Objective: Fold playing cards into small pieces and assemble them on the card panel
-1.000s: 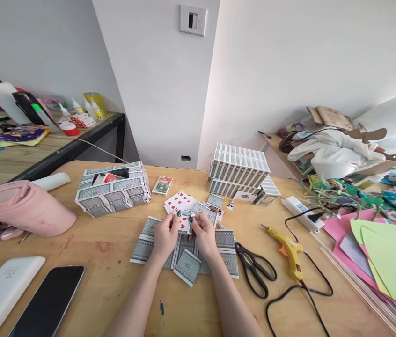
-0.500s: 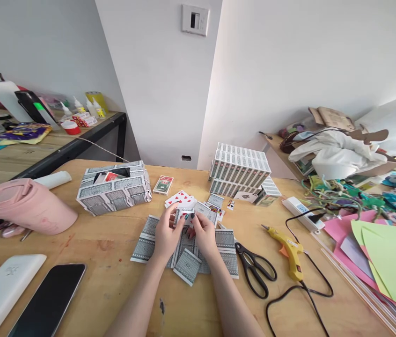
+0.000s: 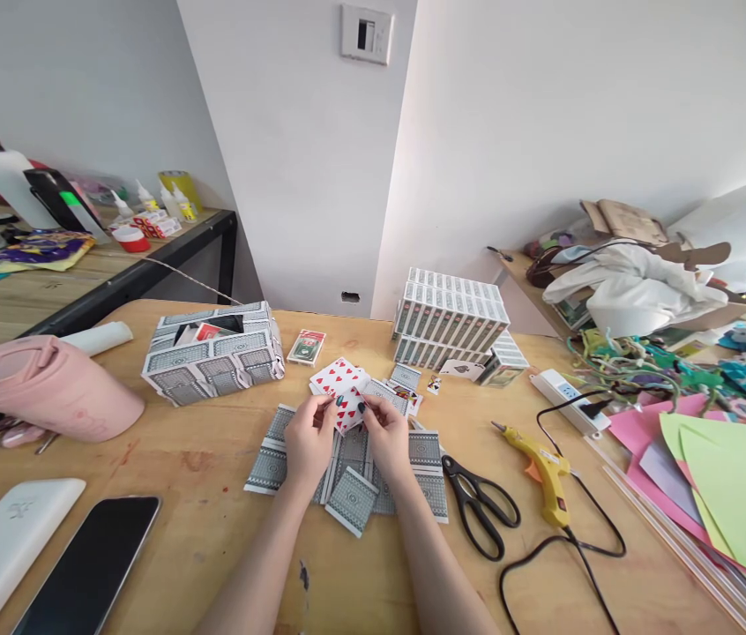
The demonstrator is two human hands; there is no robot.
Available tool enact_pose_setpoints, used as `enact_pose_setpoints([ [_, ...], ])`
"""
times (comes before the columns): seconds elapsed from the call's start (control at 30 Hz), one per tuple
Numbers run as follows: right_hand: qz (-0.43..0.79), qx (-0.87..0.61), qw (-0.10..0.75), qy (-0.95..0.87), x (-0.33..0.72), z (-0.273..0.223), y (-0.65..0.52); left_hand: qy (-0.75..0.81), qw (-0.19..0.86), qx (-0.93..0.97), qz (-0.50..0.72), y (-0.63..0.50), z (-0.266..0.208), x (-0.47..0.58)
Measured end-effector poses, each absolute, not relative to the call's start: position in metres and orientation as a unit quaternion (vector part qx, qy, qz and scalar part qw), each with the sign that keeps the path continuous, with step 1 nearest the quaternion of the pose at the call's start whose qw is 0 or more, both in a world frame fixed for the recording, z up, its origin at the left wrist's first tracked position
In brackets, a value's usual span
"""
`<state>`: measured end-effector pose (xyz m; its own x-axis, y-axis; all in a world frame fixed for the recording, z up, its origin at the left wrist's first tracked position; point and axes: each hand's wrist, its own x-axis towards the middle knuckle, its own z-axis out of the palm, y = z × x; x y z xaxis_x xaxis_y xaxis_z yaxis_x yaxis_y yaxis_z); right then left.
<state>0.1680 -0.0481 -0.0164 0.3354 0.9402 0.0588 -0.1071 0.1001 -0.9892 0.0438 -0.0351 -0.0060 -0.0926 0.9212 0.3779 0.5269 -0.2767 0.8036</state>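
Between my left hand (image 3: 310, 445) and my right hand (image 3: 386, 441) is a playing card (image 3: 348, 410) with red hearts facing me. Both hands have their fingers closed on its edges. Just behind it lies another hearts card (image 3: 333, 375) on the table. Under and around my hands spread several grey-backed cards (image 3: 426, 450), joined in a flat sheet. A loose piece of grey-backed card (image 3: 353, 503) rests at an angle at the front of that sheet. More cards (image 3: 405, 377) lie beyond my right hand, some face up.
Black scissors (image 3: 479, 507) and a yellow glue gun (image 3: 541, 467) with its cord lie to the right. A card-covered box (image 3: 214, 362) stands back left, stacked card boxes (image 3: 449, 313) back right. A phone (image 3: 92, 564) and pink roll (image 3: 48, 388) are left.
The card in my hands has turned from mostly showing its grey back to showing its hearts face. My hands have stayed in nearly the same place.
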Motion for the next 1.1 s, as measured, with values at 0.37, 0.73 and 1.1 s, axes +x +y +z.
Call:
enact_pose_setpoints([
  [0.37, 0.427, -0.528, 0.642, -0.355, 0.174, -0.009, -0.048, 0.441, 0.578, 0.496, 0.475, -0.035, 0.007, 0.048],
  [0.73, 0.451, -0.494, 0.655, -0.351, 0.176, -0.01, -0.049, 0.288, 0.788, 0.333, 0.431, -0.035, 0.01, 0.045],
  [1.1, 0.451, -0.479, 0.67, -0.344, 0.175, -0.004, -0.051, 0.337, 0.77, 0.35, 0.413, -0.031, 0.009, 0.045],
])
